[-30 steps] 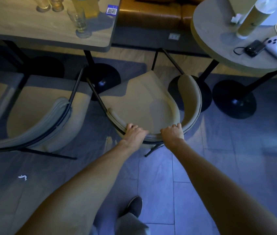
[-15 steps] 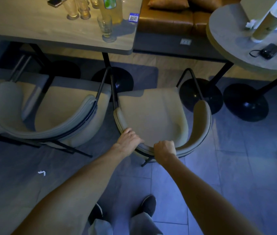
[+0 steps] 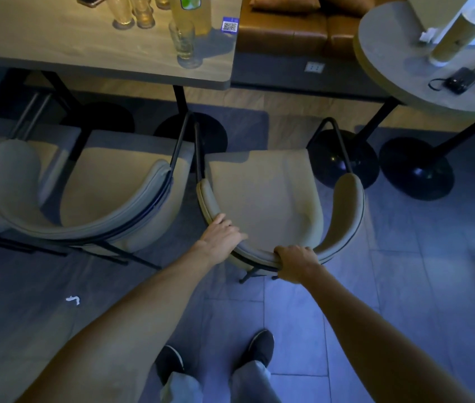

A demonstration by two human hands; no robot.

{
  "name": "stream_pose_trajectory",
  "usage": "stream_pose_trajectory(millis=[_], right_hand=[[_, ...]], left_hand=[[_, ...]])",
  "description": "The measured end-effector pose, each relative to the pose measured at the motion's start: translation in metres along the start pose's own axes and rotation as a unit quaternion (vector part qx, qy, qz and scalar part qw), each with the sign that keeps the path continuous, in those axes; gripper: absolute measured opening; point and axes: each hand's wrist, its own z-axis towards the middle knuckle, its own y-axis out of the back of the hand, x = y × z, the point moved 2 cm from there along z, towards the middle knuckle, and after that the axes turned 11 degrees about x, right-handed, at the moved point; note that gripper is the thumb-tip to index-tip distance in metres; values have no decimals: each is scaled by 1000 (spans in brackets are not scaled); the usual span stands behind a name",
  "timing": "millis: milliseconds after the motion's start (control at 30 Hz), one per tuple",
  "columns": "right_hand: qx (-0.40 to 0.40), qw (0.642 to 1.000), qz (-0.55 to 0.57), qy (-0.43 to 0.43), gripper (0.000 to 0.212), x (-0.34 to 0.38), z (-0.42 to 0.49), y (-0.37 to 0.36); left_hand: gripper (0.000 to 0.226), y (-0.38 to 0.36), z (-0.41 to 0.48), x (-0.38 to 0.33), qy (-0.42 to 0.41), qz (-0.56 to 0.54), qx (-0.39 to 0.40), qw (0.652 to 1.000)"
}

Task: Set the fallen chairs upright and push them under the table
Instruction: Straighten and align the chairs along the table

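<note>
A beige chair (image 3: 262, 196) with a curved backrest and black metal legs stands upright in front of me, just short of the wooden table (image 3: 56, 50). My left hand (image 3: 221, 237) rests on the left part of its backrest, fingers draped over the top. My right hand (image 3: 296, 264) grips the backrest rim at the near right. A second beige chair (image 3: 108, 196) stands upright to the left, its seat partly under the table edge.
Glasses (image 3: 185, 43), a bottle and a phone stand on the table. A round side table (image 3: 399, 68) with a white controller and a black device is at the right, black disc bases beneath. A brown sofa is behind. My shoes (image 3: 261, 346) are on the tiled floor.
The chair in my hands has swung from tilted to upright with its seat level, facing the table. My right hand has slid along the backrest and I have stepped closer.
</note>
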Motion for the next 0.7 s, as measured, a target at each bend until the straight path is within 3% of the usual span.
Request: stream_pose_trajectory(millis=[167,700], right_hand=[[-17,1000,-13,-20,37,-8,1,-14],[-36,998,17,-39,31,62,2,-15]], left_hand=[[48,7,5,-6,29,-5,61,998],[57,-3,-25,51,-32,3,29,999]])
